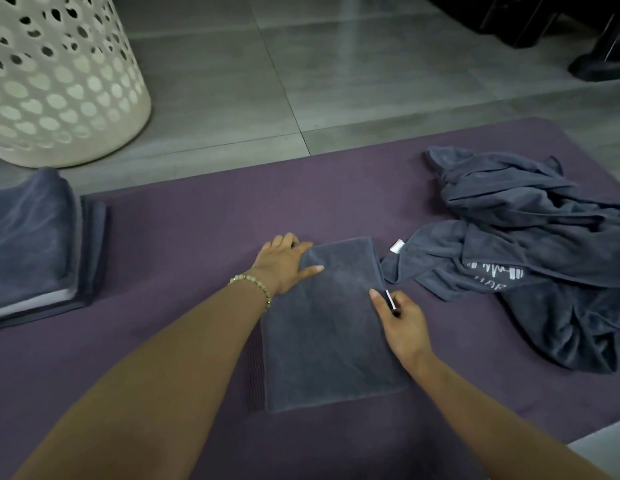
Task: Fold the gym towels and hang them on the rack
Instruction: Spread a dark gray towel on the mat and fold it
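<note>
A grey gym towel point(331, 334), folded into a narrow rectangle, lies flat on the purple mat point(183, 230) in front of me. My left hand point(284, 263) grips the towel's far left corner, thumb on top and fingers round the edge. My right hand point(400, 318) pinches the towel's right edge near its white tag, thumb on the cloth. A pile of unfolded grey towels point(530, 244) lies to the right, one with white print. A stack of folded grey towels point(38, 244) sits at the left. No rack is in view.
A white perforated laundry basket point(55, 77) stands on the grey tiled floor point(301, 74) at the back left. Dark furniture legs point(599, 39) show at the top right. The mat's far edge runs across the middle of the view.
</note>
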The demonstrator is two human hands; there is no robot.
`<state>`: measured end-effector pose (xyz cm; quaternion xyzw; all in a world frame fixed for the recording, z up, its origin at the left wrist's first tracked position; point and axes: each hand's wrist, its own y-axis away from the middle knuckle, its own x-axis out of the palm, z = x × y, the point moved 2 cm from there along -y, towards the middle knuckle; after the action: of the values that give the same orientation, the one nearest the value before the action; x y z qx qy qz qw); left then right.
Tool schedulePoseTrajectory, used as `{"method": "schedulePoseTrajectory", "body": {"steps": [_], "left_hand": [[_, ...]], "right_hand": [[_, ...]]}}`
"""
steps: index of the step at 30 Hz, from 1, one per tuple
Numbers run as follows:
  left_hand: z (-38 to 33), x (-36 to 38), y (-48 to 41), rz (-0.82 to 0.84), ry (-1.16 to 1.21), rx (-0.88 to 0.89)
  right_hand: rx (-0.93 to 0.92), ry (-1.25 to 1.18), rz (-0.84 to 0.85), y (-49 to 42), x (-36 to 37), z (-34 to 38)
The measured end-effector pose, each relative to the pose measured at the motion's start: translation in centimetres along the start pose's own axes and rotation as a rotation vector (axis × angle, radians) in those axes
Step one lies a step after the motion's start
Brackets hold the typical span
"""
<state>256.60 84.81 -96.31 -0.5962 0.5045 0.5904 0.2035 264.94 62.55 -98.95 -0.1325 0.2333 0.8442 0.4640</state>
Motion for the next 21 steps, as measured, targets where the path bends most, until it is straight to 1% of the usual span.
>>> {"method": "schedulePoseTrajectory", "body": {"steps": [3, 7, 11, 14, 17, 19, 21], "left_hand": [[-0.2, -1.0, -1.0, 0.065, 0.031, -0.064], [0.3, -1.5, -1.4, 0.212, 0.102, -0.195], [-0.3, -3.3, -0.9, 0.281, 0.2, -0.149], [-1.1, -5.9, 0.1, 0.353, 0.178, -0.116], [-2.2, -7.9, 1.7, 0.43, 0.194, -0.139], [-3.0, -9.3, 3.2, 0.427, 0.251, -0.137], [-3.3, -10.7, 5.1, 0.388, 0.369, -0.126]], "right_hand": [[0.002, -0.003, 0.013, -0.2, 0.0, -0.1], [0.025, -0.017, 0.054, 0.0, -0.1, -0.2], [0.04, -0.016, 0.137, 0.3, -0.6, -0.2], [0.066, -0.027, 0.185, 0.6, -1.1, -0.4], [0.075, -0.044, 0.234, 1.1, -1.2, 0.4], [0.09, -0.054, 0.266, 1.8, -1.2, 1.3], [0.094, -0.053, 0.291, 2.5, -1.0, 2.3]]}}
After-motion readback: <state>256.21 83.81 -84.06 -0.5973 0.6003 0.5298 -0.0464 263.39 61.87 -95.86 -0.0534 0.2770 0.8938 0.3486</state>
